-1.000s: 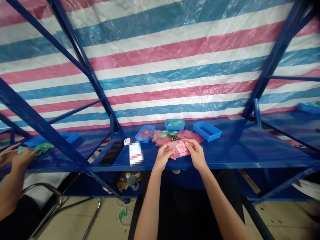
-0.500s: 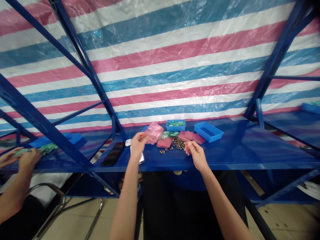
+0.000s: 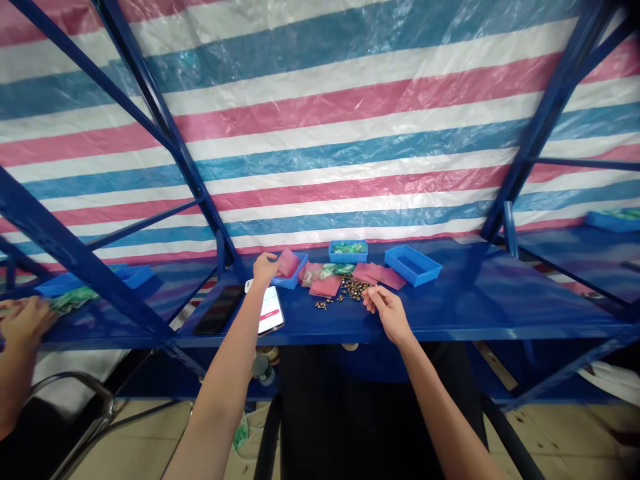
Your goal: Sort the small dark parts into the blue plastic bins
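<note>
My left hand (image 3: 265, 268) is at the left blue tray (image 3: 299, 272), its fingers at the edge of a pink bag (image 3: 287, 263) over that tray. My right hand (image 3: 384, 307) has its fingertips pinched together at the right edge of a pile of small brass-coloured parts (image 3: 354, 287); whatever lies between them is too small to make out. Pink bags lie on both sides of the pile, one flat pink bag (image 3: 325, 287) to its left and others (image 3: 380, 274) to its right. Green packets (image 3: 336, 269) are behind the pile.
A blue tray (image 3: 349, 251) with green packets stands at the back, and another blue tray (image 3: 413, 265) at the right. A lit phone (image 3: 271, 311) and a dark phone (image 3: 219, 310) lie at the left. At far left, another person's hands (image 3: 27, 319) handle green packets.
My left hand has moved left with the pink bag, from above the bags to the left tray. The lit phone is more exposed. My right hand stays by the brass pile.
</note>
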The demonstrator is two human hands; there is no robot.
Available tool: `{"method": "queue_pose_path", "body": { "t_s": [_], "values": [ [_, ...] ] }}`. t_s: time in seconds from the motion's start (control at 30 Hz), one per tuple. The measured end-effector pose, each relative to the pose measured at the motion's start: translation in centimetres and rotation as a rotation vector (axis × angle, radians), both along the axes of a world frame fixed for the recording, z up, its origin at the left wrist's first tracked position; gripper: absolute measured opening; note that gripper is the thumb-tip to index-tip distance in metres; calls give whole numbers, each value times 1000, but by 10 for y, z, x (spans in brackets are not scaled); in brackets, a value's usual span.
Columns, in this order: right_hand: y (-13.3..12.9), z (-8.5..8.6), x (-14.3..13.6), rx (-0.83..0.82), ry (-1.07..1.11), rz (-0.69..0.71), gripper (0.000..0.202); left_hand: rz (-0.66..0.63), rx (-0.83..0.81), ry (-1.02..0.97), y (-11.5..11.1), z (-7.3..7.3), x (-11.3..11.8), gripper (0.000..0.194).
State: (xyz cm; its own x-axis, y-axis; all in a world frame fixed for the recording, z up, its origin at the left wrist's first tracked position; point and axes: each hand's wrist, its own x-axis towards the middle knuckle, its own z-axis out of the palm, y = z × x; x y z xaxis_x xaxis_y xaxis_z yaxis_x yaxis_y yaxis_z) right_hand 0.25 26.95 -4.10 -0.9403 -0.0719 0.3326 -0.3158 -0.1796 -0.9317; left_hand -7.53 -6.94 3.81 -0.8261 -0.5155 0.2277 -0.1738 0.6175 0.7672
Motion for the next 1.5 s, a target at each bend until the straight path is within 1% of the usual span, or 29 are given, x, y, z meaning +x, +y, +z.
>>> {"method": "queue_pose_path", "body": {
  "t_s": [0.07, 0.1, 0.13, 0.23, 0.3, 0.37, 0.43, 0.5, 0.57, 0.6, 0.67, 0.7, 0.73, 0.8, 0.83, 0.9, 0.97, 1.03, 1.1, 1.13, 1.17, 1.23, 1.3, 1.33, 1.4, 1.47, 1.5],
  "values": [
    [0, 0, 0, 2, 1, -3, 35, -47, 30, -71, -5, 3, -5, 25],
    [0, 0, 0, 5, 2, -4, 36, -80, -8, -106, -8, 6, -7, 21],
    [0, 0, 1, 8, 1, -4, 36, -112, -92, -139, -10, 8, -9, 17],
    [-1, 1, 1, 9, -5, 0, 36, -177, -455, -257, -15, 13, -13, 9],
    [-1, 2, 1, 9, -10, -5, 36, -194, -651, -302, -14, 14, -13, 15],
    [-2, 2, 1, 15, -12, -13, 37, -213, -764, -298, -9, 14, -9, 22],
    [-2, 2, 1, 22, -10, -14, 38, -252, -790, -249, 3, 13, -3, 26],
    [-2, 2, 1, 26, -8, -7, 38, -332, -763, -160, 21, 9, 1, 29],
    [-2, 1, 1, 30, -6, -3, 38, -470, -751, -67, 45, 3, 3, 28],
    [-2, 1, 1, 32, -7, -3, 38, -558, -743, -46, 58, -2, 2, 27],
    [-1, 1, 1, 31, -9, -10, 38, -654, -718, -33, 83, -14, -1, 27],
    [-1, 1, 1, 30, -10, -13, 38, -655, -708, -40, 94, -21, -3, 26],
    [-1, 1, 1, 31, -11, -17, 38, -625, -698, -53, 103, -27, -5, 25],
    [-1, 1, 1, 37, -10, -18, 38, -523, -684, -80, 116, -35, -8, 24],
    [0, 1, 1, 43, -11, -18, 38, -474, -676, -92, 119, -37, -9, 23],
    [0, 1, 1, 49, -11, -17, 38, -407, -642, -95, 122, -36, -9, 22],
    [-1, 1, 1, 48, -10, -17, 38, -357, -559, -26, 121, -30, -5, 25],
    [-1, 2, 2, 52, -8, -16, 38, -279, -400, 136, 122, -22, 4, 30],
    [-1, 2, 2, 64, -6, -32, 39, -219, -167, 310, 128, -18, 19, 33],
    [-1, 3, 2, 70, -6, -45, 39, -236, -35, 358, 134, -20, 28, 36],
    [-1, 3, 2, 75, -9, -54, 39, -293, 87, 362, 141, -23, 39, 39],
    [-1, 4, 2, 85, -20, -45, 38, -483, 292, 245, 156, -34, 61, 48],
    [0, 4, 1, 111, -20, 17, 37, -659, 435, 106, 171, -48, 79, 50],
    [0, 5, 2, 131, -13, 55, 37, -682, 472, 80, 177, -53, 86, 50],
    [1, 5, 2, 169, 2, 118, 38, -662, 511, 70, 184, -61, 92, 52],
    [2, 5, 3, 184, -4, 147, 39, -633, 514, 75, 185, -63, 92, 53],
    [2, 5, 4, 183, -14, 153, 39, -639, 515, 72, 184, -62, 91, 53]
  ]
}}
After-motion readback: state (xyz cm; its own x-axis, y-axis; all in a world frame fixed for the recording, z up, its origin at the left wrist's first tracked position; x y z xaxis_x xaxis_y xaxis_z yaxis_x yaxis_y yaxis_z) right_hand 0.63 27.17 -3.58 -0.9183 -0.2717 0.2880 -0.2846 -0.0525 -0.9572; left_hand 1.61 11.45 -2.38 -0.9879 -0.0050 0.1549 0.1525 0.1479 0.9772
